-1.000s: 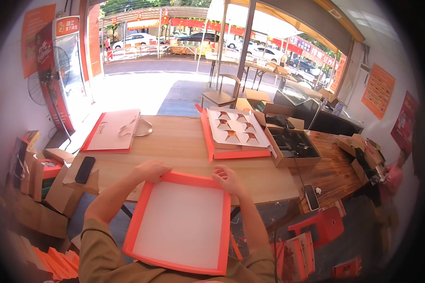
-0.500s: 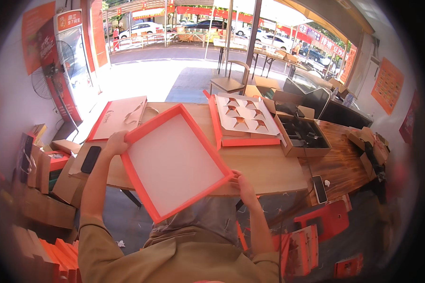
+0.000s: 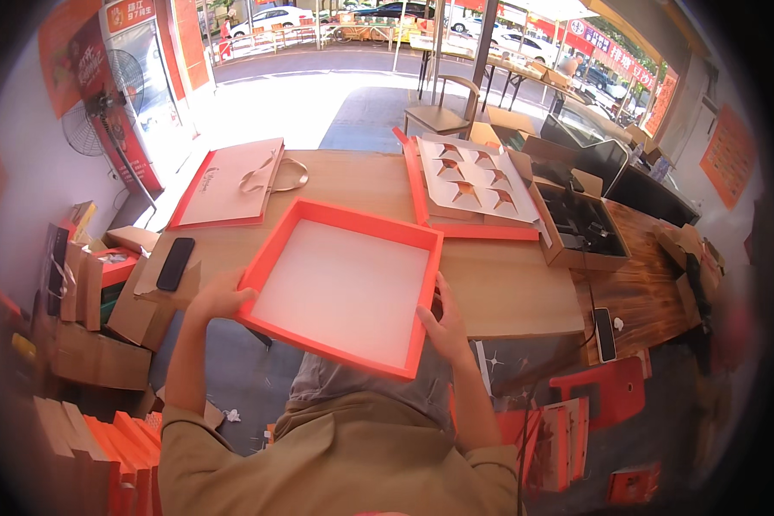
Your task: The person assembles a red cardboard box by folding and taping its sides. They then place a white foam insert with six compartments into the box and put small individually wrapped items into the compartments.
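Red box [image 3: 344, 288], white-lined, one — left hand [image 3: 225, 297] and right hand [image 3: 445, 320], fingers grasping opposite walls; phone [image 3: 175, 264] left of box. Best held level, grip even.

light brown tabletop [image 3: 507, 292], pale pink bag [image 3: 224, 185] with ribbon handles lying flat at far left, dark phone [image 3: 175, 264] near left edge, red-edged box [image 3: 490, 231] at far right

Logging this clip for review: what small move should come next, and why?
Probably ease the tray forward onto the table: the left hand and right hand hold its opposite sides, and in this view it juts past the table's near edge.
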Action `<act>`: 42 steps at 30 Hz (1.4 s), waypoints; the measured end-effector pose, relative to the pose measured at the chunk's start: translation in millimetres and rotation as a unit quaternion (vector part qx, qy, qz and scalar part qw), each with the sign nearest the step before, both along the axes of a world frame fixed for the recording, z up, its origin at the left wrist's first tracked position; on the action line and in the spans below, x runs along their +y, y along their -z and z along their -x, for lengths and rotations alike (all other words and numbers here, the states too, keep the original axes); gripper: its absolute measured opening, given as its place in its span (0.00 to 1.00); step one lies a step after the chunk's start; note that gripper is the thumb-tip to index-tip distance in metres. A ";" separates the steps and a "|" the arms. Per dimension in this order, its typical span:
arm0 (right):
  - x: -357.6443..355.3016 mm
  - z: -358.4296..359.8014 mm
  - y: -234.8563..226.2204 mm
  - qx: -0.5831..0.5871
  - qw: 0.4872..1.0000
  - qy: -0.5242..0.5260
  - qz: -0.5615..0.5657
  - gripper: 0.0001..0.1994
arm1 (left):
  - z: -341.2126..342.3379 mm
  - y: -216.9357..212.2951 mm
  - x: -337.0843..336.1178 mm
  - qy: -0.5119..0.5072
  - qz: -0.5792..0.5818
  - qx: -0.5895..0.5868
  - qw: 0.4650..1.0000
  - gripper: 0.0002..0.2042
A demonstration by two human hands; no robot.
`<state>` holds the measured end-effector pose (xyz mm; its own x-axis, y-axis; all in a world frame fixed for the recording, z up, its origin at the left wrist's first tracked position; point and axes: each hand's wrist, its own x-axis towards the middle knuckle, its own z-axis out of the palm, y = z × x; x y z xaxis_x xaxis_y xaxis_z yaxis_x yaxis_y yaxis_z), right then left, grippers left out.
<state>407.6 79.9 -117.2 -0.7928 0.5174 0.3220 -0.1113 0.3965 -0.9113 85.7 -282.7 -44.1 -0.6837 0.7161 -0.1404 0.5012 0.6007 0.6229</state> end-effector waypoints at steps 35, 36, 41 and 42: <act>1.9 -13.3 11.4 -0.013 0.999 -0.036 -0.034 0.25 | -5.6 74.9 -17.9 -0.126 -0.478 -0.257 0.830 0.35; 3.6 -12.1 11.1 -0.010 0.999 -0.034 -0.004 0.24 | 1.0 77.4 -12.9 -0.124 -0.468 -0.249 0.839 0.35; 46.6 -6.9 -21.9 -0.016 0.994 0.078 -0.076 0.24 | -7.9 70.2 -0.9 -0.077 -0.425 -0.306 0.848 0.35; 59.3 -2.7 -37.0 -0.034 0.980 0.106 -0.165 0.24 | -9.2 74.0 -3.8 -0.089 -0.427 -0.295 0.850 0.35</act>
